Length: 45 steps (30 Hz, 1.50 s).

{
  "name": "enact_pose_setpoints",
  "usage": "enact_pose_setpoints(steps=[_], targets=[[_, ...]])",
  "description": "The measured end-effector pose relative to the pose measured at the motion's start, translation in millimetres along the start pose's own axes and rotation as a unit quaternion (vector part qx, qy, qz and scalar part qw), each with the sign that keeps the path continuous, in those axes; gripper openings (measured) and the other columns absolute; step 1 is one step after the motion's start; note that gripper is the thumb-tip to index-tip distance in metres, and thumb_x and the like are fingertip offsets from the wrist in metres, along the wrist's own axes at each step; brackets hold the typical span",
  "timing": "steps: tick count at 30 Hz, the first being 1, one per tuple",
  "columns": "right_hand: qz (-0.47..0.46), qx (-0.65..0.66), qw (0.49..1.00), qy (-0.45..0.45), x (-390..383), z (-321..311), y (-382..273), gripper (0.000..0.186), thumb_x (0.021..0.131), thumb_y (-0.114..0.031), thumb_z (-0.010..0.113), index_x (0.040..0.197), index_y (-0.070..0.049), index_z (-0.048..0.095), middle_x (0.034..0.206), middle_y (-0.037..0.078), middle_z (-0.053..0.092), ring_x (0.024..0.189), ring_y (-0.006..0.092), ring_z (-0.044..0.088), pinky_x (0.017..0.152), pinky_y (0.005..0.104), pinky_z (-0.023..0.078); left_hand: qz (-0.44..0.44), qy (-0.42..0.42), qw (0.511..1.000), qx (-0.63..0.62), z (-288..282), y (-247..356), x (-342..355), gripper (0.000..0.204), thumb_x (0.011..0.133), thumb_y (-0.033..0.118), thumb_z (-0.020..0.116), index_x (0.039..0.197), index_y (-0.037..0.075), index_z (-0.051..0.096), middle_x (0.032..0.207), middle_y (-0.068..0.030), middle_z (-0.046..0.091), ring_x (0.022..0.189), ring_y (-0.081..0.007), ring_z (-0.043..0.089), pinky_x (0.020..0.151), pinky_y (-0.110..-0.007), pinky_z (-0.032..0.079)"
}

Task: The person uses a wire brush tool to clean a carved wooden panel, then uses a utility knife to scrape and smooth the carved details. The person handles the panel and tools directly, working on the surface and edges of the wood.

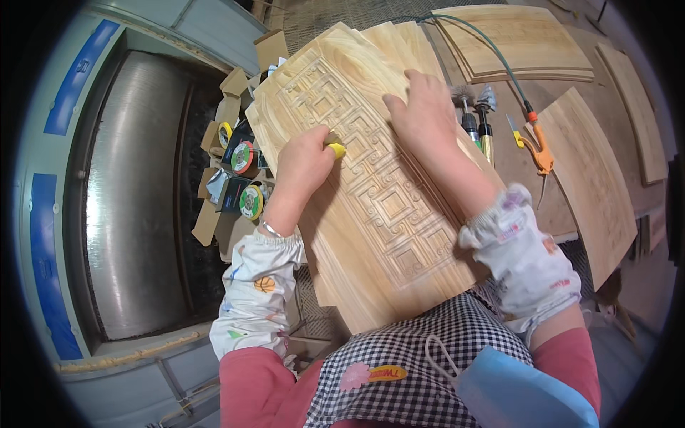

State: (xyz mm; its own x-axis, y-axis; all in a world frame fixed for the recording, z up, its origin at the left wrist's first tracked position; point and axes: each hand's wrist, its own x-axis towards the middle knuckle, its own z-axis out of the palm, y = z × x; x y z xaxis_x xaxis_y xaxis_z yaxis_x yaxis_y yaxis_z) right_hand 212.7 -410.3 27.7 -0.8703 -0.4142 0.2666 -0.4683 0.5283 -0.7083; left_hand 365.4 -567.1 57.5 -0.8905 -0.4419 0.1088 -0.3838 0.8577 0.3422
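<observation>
A carved wooden panel [371, 192] is propped at a slant across the lap, its lower end resting on the checked apron [399, 371], its upper end reaching toward the boxes. A geometric fret pattern is cut into its face. More panels of the same kind are stacked beneath it.

The left hand [303, 162] is closed around a small yellow block [335, 148], which is pressed against the carved face near the panel's left edge. The grip is pinched on the block; only its yellow end is seen past the fingers. A bracelet is worn at that wrist, above a patterned sleeve cover [257, 299].

The right hand [424, 107] is laid flat on the upper part of the panel, fingers spread slightly and curled over the far edge. Nothing is held in it; the panel is steadied by its palm.

To the left, open cardboard boxes [228, 178] with green and yellow discs [246, 178] are seen, beside a large grey machine bed [135, 192] framed in blue.

To the right, on the tabletop [514, 171], two rotary brush tools [478, 114] are lying just beside the panel stack. A yellow-handled knife [515, 132] and an orange air nozzle [541, 146] on a green hose are near them. Further plain panels [592, 178] are lying well apart, at the far right.
</observation>
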Motion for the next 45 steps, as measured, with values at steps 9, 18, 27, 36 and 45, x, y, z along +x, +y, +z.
enact_pose_setpoints(steps=[9, 18, 27, 36, 45], targets=[[0.012, -0.094, 0.995, 0.014, 14.1, 35.7, 13.1, 0.049, 0.087, -0.038, 0.078, 0.117, -0.002, 0.065, 0.119, 0.015, 0.064, 0.118, 0.0325, 0.059, 0.1, 0.0456, 0.045, 0.085, 0.042, 0.99, 0.103, 14.8, 1.8, -1.4, 0.01, 0.086, 0.014, 0.068, 0.088, 0.005, 0.062, 0.085, -0.0173, 0.067, 0.08, -0.0404, 0.067, 0.07, -0.051, 0.054], [0.008, -0.089, 0.996, 0.015, 11.7, 34.2, 17.7, 0.053, 0.088, -0.036, 0.075, 0.126, -0.001, 0.064, 0.117, 0.017, 0.063, 0.117, 0.0335, 0.058, 0.098, 0.0456, 0.048, 0.194, 0.049, 0.974, 0.108, 14.1, 6.6, -4.5, 0.017, 0.078, -0.001, 0.066, 0.087, 0.004, 0.053, 0.084, -0.0155, 0.059, 0.077, -0.0399, 0.063, 0.065, -0.048, 0.051], [0.009, -0.094, 0.995, 0.015, 11.5, 35.2, 15.2, 0.048, 0.085, -0.037, 0.077, 0.116, -0.002, 0.066, 0.117, 0.014, 0.065, 0.114, 0.0302, 0.06, 0.097, 0.0439, 0.047, 0.181, 0.054, 0.976, 0.106, 14.6, 5.8, -6.8, 0.016, 0.079, -0.001, 0.067, 0.087, 0.004, 0.054, 0.084, -0.0155, 0.06, 0.075, -0.0402, 0.062, 0.064, -0.048, 0.051], [0.013, -0.082, 0.996, 0.016, 12.6, 33.2, 15.4, 0.047, 0.086, -0.037, 0.075, 0.116, -0.002, 0.066, 0.116, 0.014, 0.065, 0.114, 0.0316, 0.06, 0.099, 0.0444, 0.046, 0.17, 0.07, 0.975, 0.121, 21.6, 9.4, -2.2, 0.017, 0.079, 0.003, 0.07, 0.089, 0.006, 0.056, 0.084, -0.013, 0.062, 0.077, -0.0364, 0.066, 0.065, -0.046, 0.054], [0.019, -0.072, 0.997, 0.002, 12.4, 31.4, 14.9, 0.045, 0.087, -0.038, 0.074, 0.114, -0.002, 0.066, 0.116, 0.014, 0.063, 0.115, 0.0315, 0.059, 0.099, 0.0445, 0.046, 0.181, 0.086, 0.975, 0.094, 26.7, 14.0, 0.0, 0.016, 0.08, -0.001, 0.067, 0.088, 0.003, 0.053, 0.084, -0.0168, 0.059, 0.077, -0.0411, 0.062, 0.065, -0.049, 0.05]])
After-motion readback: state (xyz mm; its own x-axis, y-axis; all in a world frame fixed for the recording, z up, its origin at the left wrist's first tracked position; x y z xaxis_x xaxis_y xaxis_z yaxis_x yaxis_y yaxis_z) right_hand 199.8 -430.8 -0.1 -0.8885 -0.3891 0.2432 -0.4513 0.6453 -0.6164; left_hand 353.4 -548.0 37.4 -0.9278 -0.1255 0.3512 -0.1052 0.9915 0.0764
